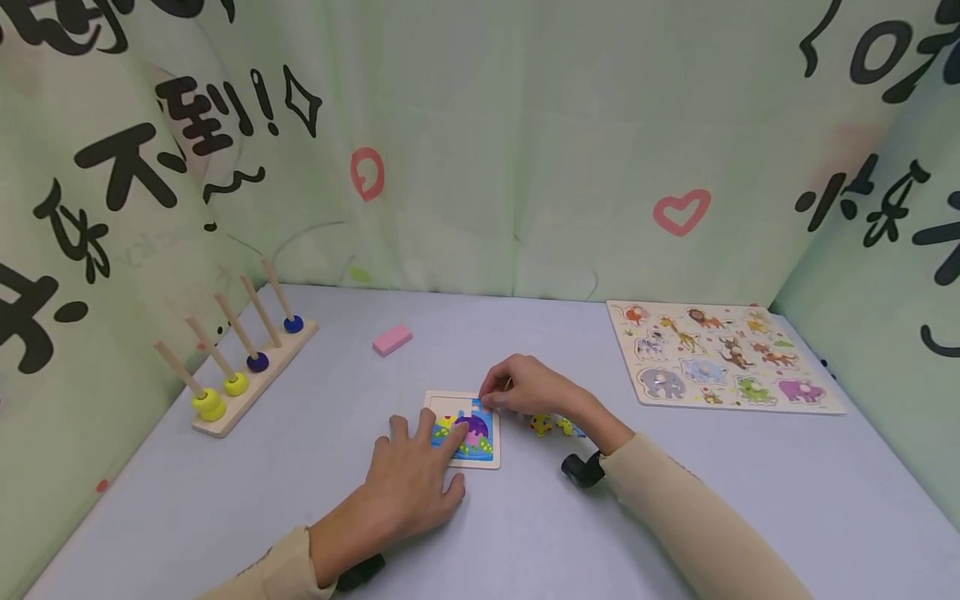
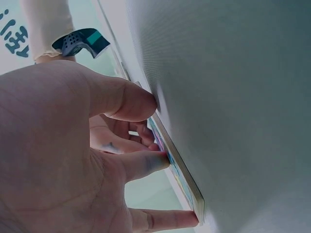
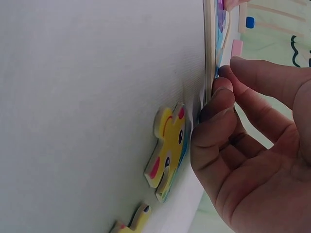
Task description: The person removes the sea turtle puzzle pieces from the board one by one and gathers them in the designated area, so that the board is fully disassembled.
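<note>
A small square jigsaw puzzle (image 1: 474, 450) in a wooden frame lies on the table, its picture partly filled with a purple and pink figure on blue. My left hand (image 1: 408, 479) rests over its left side with fingers spread; the index fingertip presses the picture. In the left wrist view, fingertips of the left hand (image 2: 112, 141) touch the puzzle's edge (image 2: 182, 167). At the top right corner, my right hand (image 1: 536, 387) pinches a small blue puzzle piece, mostly hidden by the fingers. Below the right hand (image 3: 257, 131), a loose yellow puzzle piece (image 3: 169, 145) lies on the table.
More loose pieces (image 1: 566, 426) lie beside the right wrist. A pink block (image 1: 392, 340) sits behind the puzzle. At left stands a peg board (image 1: 283, 360) with yellow and blue beads; an animal puzzle board (image 1: 705, 354) lies at back right. Printed curtains (image 1: 465, 167) surround the table.
</note>
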`<action>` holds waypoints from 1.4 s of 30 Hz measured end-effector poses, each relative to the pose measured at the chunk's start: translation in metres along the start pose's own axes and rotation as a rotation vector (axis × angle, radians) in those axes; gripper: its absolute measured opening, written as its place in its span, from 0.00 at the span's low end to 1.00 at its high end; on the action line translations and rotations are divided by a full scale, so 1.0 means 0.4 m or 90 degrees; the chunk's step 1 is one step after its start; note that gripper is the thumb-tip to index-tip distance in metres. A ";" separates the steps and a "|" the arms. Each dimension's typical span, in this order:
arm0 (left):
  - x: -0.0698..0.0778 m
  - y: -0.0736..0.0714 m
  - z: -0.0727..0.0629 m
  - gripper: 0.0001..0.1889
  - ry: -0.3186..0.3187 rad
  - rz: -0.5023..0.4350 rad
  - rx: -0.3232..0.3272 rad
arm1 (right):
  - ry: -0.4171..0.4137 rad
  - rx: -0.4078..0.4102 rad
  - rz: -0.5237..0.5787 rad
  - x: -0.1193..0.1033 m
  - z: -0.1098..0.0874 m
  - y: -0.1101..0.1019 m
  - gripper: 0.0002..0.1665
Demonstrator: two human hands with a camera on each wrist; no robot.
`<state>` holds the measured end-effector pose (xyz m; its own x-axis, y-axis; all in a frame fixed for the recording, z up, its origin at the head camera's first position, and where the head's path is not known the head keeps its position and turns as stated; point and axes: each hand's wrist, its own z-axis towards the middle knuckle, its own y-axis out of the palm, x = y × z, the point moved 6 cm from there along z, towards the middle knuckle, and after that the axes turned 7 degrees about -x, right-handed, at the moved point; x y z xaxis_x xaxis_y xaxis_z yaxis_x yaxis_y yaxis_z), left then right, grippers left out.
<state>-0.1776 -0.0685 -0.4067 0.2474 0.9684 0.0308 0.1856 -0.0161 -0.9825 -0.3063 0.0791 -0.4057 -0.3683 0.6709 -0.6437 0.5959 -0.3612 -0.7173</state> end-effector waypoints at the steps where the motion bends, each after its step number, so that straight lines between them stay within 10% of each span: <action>1: 0.000 0.000 0.000 0.34 0.000 0.001 0.000 | 0.000 0.000 -0.002 0.000 0.000 0.000 0.05; 42: -0.001 0.007 0.002 0.35 0.002 0.006 0.003 | 0.015 0.008 0.026 -0.011 0.002 0.009 0.03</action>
<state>-0.1779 -0.0686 -0.4096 0.2514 0.9676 0.0221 0.1783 -0.0239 -0.9837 -0.3030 0.0745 -0.4056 -0.3264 0.6709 -0.6658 0.6005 -0.3968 -0.6942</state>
